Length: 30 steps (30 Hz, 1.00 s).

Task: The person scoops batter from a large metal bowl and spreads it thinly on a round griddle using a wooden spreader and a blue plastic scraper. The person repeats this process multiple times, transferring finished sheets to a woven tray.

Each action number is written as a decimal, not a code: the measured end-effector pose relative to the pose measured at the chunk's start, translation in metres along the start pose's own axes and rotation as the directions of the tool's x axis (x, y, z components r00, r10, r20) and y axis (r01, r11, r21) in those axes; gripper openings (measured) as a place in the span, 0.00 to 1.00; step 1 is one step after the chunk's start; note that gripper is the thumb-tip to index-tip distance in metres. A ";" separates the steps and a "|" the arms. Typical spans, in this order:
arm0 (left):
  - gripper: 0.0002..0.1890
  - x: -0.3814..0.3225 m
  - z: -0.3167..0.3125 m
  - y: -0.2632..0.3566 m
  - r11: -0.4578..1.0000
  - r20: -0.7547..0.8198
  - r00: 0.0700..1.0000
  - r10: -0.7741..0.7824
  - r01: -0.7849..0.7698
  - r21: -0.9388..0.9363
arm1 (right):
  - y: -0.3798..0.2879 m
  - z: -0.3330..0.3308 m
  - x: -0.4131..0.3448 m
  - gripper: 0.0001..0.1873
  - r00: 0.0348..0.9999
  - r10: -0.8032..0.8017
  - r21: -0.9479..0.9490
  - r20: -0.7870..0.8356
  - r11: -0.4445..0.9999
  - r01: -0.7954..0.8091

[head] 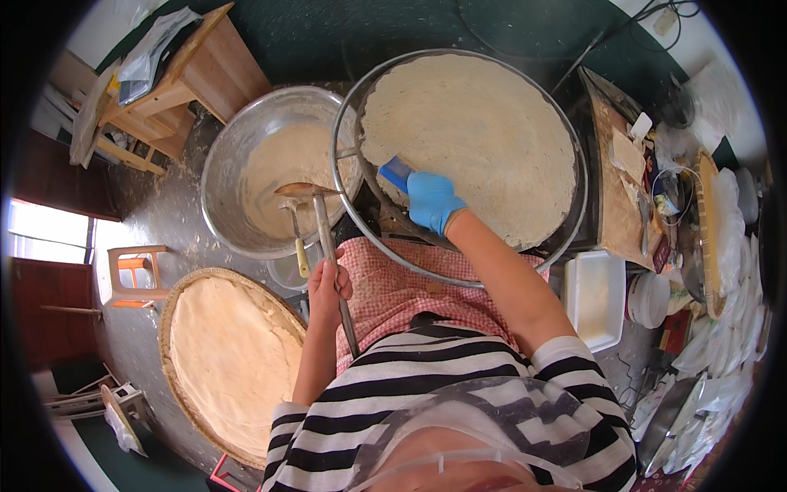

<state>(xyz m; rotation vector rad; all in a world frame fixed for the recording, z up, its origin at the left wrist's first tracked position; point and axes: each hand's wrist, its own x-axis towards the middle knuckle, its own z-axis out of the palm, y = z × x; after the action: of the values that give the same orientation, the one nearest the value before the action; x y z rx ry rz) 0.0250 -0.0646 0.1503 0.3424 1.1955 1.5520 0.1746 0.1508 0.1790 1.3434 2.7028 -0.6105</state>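
My right hand (434,202), in a blue glove, grips a blue scraper (396,173) at the near left edge of a large round griddle (399,215). Thin pale batter (467,135) coats most of the griddle's surface, and a metal ring (583,166) surrounds it. My bare left hand (329,286) is closed around the long handle of a ladle (324,227). The ladle's bowl is over a wide metal basin (224,160) of batter (276,160). A scraper with a yellow handle (301,258) also reaches into that basin.
Left of me, a round woven tray (166,332) bears stacked pale flatbreads (233,357). An orange plastic stool (132,277) and a wooden cabinet (203,67) stand beyond. To my right are a white plastic bin (595,301), a lidded bucket (650,300) and a cluttered wooden board (615,209).
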 end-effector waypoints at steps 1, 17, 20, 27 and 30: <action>0.17 -0.001 0.000 0.000 1.000 -0.005 1.000 -0.004 0.004 -0.002 | -0.001 0.001 -0.007 0.10 1.000 -0.009 0.011 -0.005 1.000 0.009; 0.17 0.001 0.023 -0.002 0.999 0.084 0.996 -0.007 0.003 0.041 | 0.174 -0.047 -0.202 0.19 0.825 0.549 0.829 -0.134 0.519 -0.211; 0.17 0.001 0.033 -0.002 0.999 0.107 0.994 -0.020 0.015 0.049 | 0.203 -0.049 -0.201 0.18 0.839 0.522 0.649 -0.154 0.694 -0.312; 0.17 -0.002 0.046 -0.001 0.995 0.124 0.992 -0.020 0.007 0.100 | 0.234 -0.049 -0.130 0.16 0.809 0.453 0.231 -0.374 0.890 -0.392; 0.17 -0.001 0.046 -0.001 0.996 0.133 0.991 -0.007 -0.005 0.089 | 0.232 -0.043 -0.095 0.19 0.832 0.372 0.075 -0.411 0.924 -0.376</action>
<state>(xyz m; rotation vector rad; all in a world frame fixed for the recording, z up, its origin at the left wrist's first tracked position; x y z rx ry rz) 0.0597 -0.0430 0.1709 0.4967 1.1615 1.4545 0.4182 0.2208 0.1655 2.1447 2.5904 -0.2941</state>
